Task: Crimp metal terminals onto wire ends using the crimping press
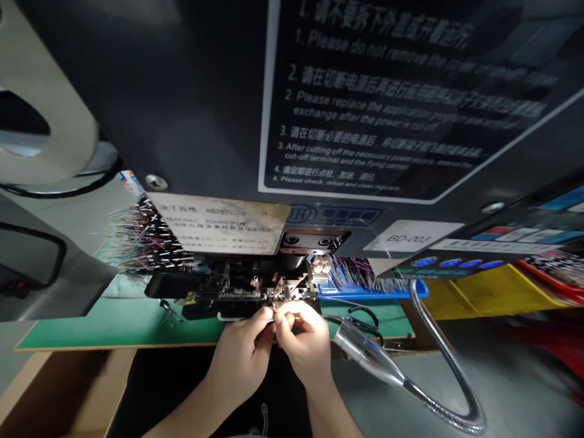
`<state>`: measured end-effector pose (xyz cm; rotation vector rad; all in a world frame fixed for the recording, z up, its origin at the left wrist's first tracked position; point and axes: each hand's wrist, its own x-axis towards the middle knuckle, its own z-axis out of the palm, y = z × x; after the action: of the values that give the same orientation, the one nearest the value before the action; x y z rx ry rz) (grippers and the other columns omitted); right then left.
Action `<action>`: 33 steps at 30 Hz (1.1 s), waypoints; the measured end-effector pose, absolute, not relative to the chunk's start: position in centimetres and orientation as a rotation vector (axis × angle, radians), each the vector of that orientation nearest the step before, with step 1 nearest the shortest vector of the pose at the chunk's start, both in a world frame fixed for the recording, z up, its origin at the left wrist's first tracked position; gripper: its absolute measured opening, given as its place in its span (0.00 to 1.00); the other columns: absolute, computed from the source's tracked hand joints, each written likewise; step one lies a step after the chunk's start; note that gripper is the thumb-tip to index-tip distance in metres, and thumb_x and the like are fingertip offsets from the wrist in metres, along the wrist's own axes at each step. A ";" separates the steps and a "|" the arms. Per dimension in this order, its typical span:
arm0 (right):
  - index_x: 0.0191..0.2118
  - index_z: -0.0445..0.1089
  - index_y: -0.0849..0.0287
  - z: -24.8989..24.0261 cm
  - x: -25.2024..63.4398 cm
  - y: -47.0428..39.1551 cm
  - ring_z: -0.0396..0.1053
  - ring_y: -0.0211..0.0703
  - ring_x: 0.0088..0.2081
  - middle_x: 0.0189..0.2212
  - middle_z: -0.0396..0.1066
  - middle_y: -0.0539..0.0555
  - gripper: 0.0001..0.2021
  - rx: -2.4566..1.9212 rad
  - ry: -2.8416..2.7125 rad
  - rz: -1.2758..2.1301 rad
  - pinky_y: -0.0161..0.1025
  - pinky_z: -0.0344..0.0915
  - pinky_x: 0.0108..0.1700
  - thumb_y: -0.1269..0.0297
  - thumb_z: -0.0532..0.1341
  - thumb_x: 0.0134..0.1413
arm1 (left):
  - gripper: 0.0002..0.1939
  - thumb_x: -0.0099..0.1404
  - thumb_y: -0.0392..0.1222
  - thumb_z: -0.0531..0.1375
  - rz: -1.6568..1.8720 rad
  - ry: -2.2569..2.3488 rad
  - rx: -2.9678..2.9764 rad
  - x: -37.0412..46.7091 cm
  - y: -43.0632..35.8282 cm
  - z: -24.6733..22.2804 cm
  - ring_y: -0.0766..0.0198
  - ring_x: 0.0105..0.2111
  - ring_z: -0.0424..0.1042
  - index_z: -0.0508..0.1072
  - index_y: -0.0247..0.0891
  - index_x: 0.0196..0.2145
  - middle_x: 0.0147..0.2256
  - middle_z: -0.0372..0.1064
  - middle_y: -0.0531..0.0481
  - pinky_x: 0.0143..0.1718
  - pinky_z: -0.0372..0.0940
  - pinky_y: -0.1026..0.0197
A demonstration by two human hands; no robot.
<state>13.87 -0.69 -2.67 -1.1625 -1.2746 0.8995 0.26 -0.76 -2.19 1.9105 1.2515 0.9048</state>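
Observation:
My left hand (244, 344) and my right hand (306, 340) meet at the front of a terminal crimping machine (210, 121). Fingers and thumbs of both are closed in a pinch, tips nearly touching. Between them shows a short bit of thin wire (274, 308), mostly hidden by the fingers. Just beyond the fingertips is the machine's lit crimping head (287, 292). A strip of terminals (239, 295) runs into it from the left.
A flexible-neck lamp (369, 353) shines from the right. Black-handled scissors (365, 319) lie on the green table (123, 322). Bundles of thin wires (141, 237) sit behind at left, with more in a blue tray (374, 291). A yellow bin (493, 295) stands at right.

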 end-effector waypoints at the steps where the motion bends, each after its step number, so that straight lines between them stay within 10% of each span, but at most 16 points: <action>1: 0.32 0.71 0.59 -2.7 13.9 -0.7 0.57 0.34 0.17 0.16 0.58 0.43 0.04 -1.161 -1.270 0.903 0.33 0.59 0.21 0.66 0.61 0.57 | 0.08 0.68 0.33 0.52 0.903 1.249 1.886 0.3 -0.8 -2.1 0.61 0.28 0.75 0.70 0.41 0.38 0.31 0.76 0.52 0.29 0.63 0.65; 33: 0.34 0.69 0.58 -2.6 13.4 -1.1 0.62 0.37 0.20 0.21 0.65 0.48 0.02 -1.202 -1.242 0.805 0.34 0.61 0.22 0.66 0.61 0.58 | 0.11 0.68 0.31 0.52 0.954 1.191 1.850 0.5 -1.0 -2.4 0.63 0.31 0.76 0.71 0.42 0.41 0.31 0.75 0.52 0.30 0.64 0.66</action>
<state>13.41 -1.08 -2.63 -1.2017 -1.2423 0.8051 0.52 -0.97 -2.42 1.8504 1.1909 0.9538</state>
